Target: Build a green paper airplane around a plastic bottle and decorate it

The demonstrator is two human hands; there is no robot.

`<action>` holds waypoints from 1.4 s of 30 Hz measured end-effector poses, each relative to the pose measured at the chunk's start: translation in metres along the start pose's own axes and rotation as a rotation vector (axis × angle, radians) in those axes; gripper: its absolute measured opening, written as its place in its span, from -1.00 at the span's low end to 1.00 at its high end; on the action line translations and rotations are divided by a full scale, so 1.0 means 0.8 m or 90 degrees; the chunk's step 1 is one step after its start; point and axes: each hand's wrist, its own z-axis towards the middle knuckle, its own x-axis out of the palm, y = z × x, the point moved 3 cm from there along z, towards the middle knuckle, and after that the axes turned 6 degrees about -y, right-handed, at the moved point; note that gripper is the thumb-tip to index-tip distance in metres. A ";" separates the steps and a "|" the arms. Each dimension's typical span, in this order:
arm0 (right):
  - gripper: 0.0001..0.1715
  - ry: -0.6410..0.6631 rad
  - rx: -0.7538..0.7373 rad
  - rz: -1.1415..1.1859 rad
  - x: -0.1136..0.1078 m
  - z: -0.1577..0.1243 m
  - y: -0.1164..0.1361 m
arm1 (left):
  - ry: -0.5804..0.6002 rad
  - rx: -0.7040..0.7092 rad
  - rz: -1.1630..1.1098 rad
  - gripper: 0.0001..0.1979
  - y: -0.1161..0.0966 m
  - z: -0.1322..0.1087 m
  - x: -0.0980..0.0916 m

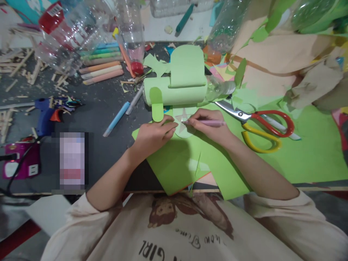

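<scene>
In the head view my right hand (pixel 209 125) is closed around a pinkish-purple marker (pixel 213 123). The tip rests at a greyish-pink star (pixel 182 117) on a pale green rounded paper flap (pixel 186 132). My left hand (pixel 154 137) lies with fingers stretched out at the flap's left edge. The flap hangs from a plastic bottle (pixel 217 88) wrapped in pale green paper (pixel 187 95), lying on its side. A curved paper panel (pixel 187 65) stands up from the wrap, and a brighter green strip (pixel 157 103) sits on its left end.
Red-and-yellow-handled scissors (pixel 240 115) lie by my right forearm on green paper sheets (pixel 307 156). A blue marker (pixel 116 119) is left of the bottle. Further left are a blue glue gun (pixel 45 114), a blurred-out phone-like rectangle (pixel 72 159) and wood sticks. Clear bottles (pixel 130 32) stand behind.
</scene>
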 end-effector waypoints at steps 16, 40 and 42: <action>-0.83 -0.039 0.002 0.012 -0.002 -0.001 -0.002 | 0.003 -0.010 -0.007 -0.62 0.000 0.000 0.002; -0.79 -0.008 0.007 0.016 -0.002 0.002 0.001 | -0.014 0.009 0.012 -0.59 -0.001 0.001 -0.001; -0.79 -0.018 0.014 0.015 -0.004 0.002 0.001 | -0.021 0.008 0.010 -0.60 -0.001 0.000 -0.001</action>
